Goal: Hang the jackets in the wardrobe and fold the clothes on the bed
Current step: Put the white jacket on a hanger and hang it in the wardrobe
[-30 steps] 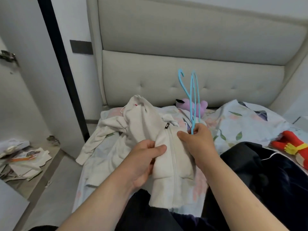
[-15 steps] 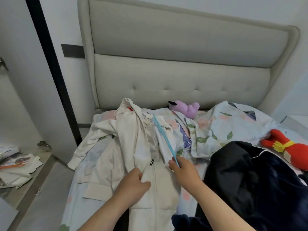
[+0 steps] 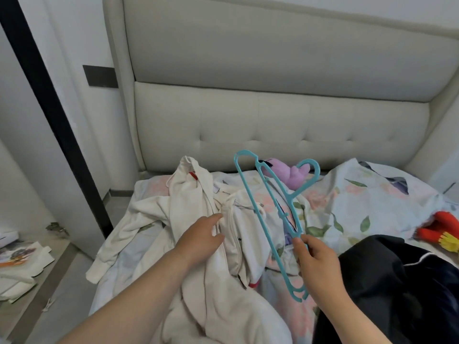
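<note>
A cream zip jacket (image 3: 196, 244) lies spread on the bed, its collar toward the headboard and its zip partly open. My left hand (image 3: 198, 237) rests flat on the jacket's front beside the zip, fingers straight. My right hand (image 3: 315, 259) pinches the lower bar of a light blue plastic hanger (image 3: 270, 214), which is held up over the jacket with its hook pointing toward the headboard. A dark navy jacket (image 3: 397, 289) with a thin white line lies heaped at the right.
The bed has a floral sheet (image 3: 360, 207) and a padded beige headboard (image 3: 273, 108). A purple plush toy (image 3: 290, 175) lies near the headboard, a red and yellow plush toy (image 3: 444, 232) at the right edge. Papers (image 3: 17, 259) litter the floor at left beside a white door panel (image 3: 49, 120).
My right hand has raised the hanger and turned it broadside above the jacket. My left hand has let go of the jacket's front and now lies flat on it.
</note>
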The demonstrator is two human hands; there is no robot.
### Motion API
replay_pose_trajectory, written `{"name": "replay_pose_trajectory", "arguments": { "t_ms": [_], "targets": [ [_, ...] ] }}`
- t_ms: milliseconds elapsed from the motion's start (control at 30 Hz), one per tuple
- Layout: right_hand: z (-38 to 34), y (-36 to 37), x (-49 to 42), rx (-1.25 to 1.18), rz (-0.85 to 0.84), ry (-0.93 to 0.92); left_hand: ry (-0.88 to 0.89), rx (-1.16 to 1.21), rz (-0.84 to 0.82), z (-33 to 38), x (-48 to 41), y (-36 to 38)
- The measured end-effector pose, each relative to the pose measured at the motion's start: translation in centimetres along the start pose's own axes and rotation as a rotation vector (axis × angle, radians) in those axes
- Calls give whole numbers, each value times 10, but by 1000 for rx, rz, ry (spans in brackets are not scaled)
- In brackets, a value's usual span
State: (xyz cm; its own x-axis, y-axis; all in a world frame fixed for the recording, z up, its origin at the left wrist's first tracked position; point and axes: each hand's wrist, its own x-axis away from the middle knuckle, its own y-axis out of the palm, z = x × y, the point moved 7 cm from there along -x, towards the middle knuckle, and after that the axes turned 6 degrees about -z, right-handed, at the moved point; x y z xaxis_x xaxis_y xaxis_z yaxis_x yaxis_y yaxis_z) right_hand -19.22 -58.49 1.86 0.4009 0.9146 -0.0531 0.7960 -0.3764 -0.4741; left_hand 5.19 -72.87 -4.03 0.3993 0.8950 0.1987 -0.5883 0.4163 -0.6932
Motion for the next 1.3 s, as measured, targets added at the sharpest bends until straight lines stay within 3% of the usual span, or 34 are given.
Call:
{"name": "replay_pose_trajectory", "arguments": {
  "t_ms": [167,333,500,633,800,1000,1067,1167,1233,1300],
  "targets": [
    [5,3,-31,-20,-111,107,-117,-248,-141,-16,-48,11],
    [0,6,-55,113,-178,112,-167,-320,4,-46,-46,13],
    [1,-1,-64,96,-223,163,-351,-330,172,-103,9,-1],
    [-4,-4,-61,164,-362,136,-516,-347,85,-151,65,5],
    [-7,-7,-51,222,-421,105,-549,-315,-108,-173,104,20],
    [-9,-30,-37,234,-366,106,-451,-148,355,-146,83,-29],
    [-7,-39,-34,235,-338,128,-389,101,393,-140,62,-35],
    [-4,-46,-31,271,-337,152,-439,530,361,-150,39,-28],
    [-3,-50,-35,298,-333,163,-445,668,349,-157,32,-31],
    [-2,-51,-39,325,-340,167,-415,741,460,-160,32,-56]
  ]
}}
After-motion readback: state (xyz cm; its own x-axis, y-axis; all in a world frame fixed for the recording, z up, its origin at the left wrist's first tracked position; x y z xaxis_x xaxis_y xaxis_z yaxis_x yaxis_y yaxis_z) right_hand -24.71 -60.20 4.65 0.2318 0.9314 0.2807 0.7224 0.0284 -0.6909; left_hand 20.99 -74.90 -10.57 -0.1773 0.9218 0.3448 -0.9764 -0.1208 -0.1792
